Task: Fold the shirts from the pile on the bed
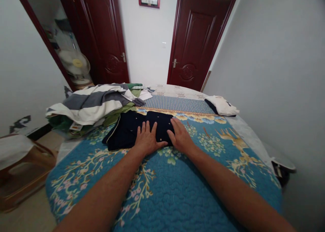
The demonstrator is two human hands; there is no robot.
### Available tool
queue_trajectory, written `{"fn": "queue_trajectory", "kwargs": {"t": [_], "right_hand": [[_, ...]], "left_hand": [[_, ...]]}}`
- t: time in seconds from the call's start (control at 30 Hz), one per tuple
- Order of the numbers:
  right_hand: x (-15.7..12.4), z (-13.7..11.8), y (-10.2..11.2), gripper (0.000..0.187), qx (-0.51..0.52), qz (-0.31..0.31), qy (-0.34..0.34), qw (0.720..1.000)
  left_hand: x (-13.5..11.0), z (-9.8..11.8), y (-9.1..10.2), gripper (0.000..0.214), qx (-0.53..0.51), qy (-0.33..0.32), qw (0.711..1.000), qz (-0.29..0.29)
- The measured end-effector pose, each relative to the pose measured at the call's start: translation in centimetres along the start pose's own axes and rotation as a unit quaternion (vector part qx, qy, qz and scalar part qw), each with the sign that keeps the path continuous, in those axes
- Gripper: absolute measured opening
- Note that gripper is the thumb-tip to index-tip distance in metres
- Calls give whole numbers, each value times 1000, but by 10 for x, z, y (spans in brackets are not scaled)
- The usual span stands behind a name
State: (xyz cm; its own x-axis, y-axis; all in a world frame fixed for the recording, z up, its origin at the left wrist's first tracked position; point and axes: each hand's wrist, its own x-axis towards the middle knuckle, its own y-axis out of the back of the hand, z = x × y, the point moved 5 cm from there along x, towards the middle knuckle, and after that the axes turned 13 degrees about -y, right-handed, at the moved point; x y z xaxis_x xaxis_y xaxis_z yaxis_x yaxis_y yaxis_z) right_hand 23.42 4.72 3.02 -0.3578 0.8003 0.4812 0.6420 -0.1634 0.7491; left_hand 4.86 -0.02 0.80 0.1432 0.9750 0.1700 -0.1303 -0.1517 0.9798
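A dark navy garment (124,130) with small pale dots lies folded on the blue floral quilted cover (182,188). A light piping line runs along its left edge. My left hand (147,139) rests flat on the middle of the garment, fingers spread. At the garment's right edge, my right hand (180,136) touches the cloth with its fingers stretched out. Neither hand grips anything. Part of the garment is hidden under my hands.
A heap of clothes (99,101), striped grey and white over green, lies at the left. A folded white garment on dark cloth (220,105) sits at the far right edge. Beyond the table stand two dark red doors (101,28). A wooden stool (27,167) is at lower left.
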Motion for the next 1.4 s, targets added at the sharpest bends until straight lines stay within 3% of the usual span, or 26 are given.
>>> {"fn": "queue_trajectory", "kwargs": {"t": [0.13,0.23,0.37,0.6,0.8,1.03,1.2,1.3,1.4], "right_hand": [[18,-3,-43,75,-72,-110,-87,988],[36,7,-59,83,-110,-142,-172,969],[61,18,-66,81,-123,-141,-220,957],[82,28,-66,60,-117,-82,-214,966],[70,23,-57,56,-126,-15,-165,978],[28,9,-48,64,-167,-77,-151,971],[-9,-6,-31,75,-176,-134,-138,965],[-20,-10,-24,78,-160,-143,-133,968],[-22,-10,-20,79,-143,-145,-144,968]], "left_hand": [[-3,-1,-1,136,-2,13,1000,-4],[-4,-1,-1,137,-15,15,1000,-4],[-5,0,0,139,-31,17,999,-4],[-7,0,-1,143,-43,22,999,-18],[-7,0,2,142,-54,24,998,-25],[-6,-1,8,143,-57,20,997,-51],[-1,-15,5,140,-51,8,996,-74],[2,-30,2,121,-55,-6,995,-77],[7,-40,8,95,-30,-23,999,-26]]}}
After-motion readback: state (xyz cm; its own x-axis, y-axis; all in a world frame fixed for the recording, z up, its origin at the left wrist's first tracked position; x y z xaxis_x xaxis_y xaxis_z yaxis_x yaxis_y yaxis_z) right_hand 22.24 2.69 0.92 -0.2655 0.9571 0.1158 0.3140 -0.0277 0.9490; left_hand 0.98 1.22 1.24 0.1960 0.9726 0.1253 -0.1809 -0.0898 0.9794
